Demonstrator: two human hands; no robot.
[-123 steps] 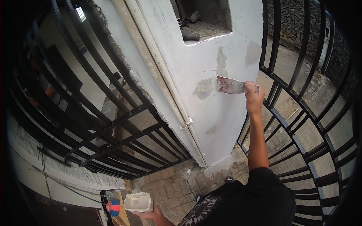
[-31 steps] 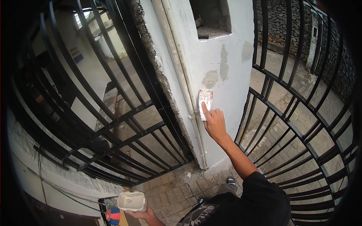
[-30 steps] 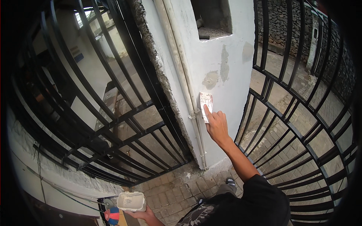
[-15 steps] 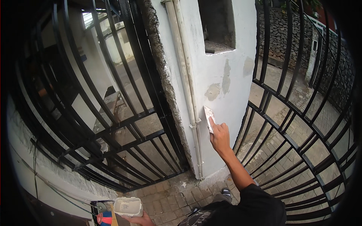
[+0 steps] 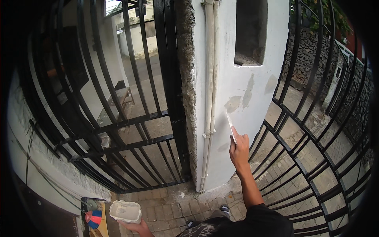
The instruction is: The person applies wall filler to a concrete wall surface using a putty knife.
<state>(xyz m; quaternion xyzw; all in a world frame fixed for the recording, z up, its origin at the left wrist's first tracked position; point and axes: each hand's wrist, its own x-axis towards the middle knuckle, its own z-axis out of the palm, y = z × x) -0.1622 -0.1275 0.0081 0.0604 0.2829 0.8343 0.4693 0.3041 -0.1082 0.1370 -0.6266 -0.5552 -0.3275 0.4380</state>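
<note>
We note the right hand [image 5: 239, 147] raised against the white pillar [image 5: 252, 130], fingers clamped round the handle of a putty knife [image 5: 230, 125]. The blade points upward and to the left, its tip meeting the pillar just below a grey patch [image 5: 233, 103]. A second, narrower patch [image 5: 248, 94] lies right of the first, and a third [image 5: 271, 83] further right on the pillar. Above these patches we see a dark recess [image 5: 249, 31] cut into the pillar.

The left hand [image 5: 136, 227] sits at the lower edge of the view, well left of and below the pillar's foot, closed under a white tub [image 5: 125, 211] which it holds from beneath. The tub's open top faces up; we cannot tell how full it is.

Two white pipes [image 5: 209, 94] run down the pillar's left face. Left of the pillar stands a black gate [image 5: 118, 126]; right of it, black railings [image 5: 312, 130] curve away. The ground at the pillar's foot is brick paving [image 5: 173, 205]. A red and blue object [image 5: 93, 218] lies left of the tub, too small to identify.
</note>
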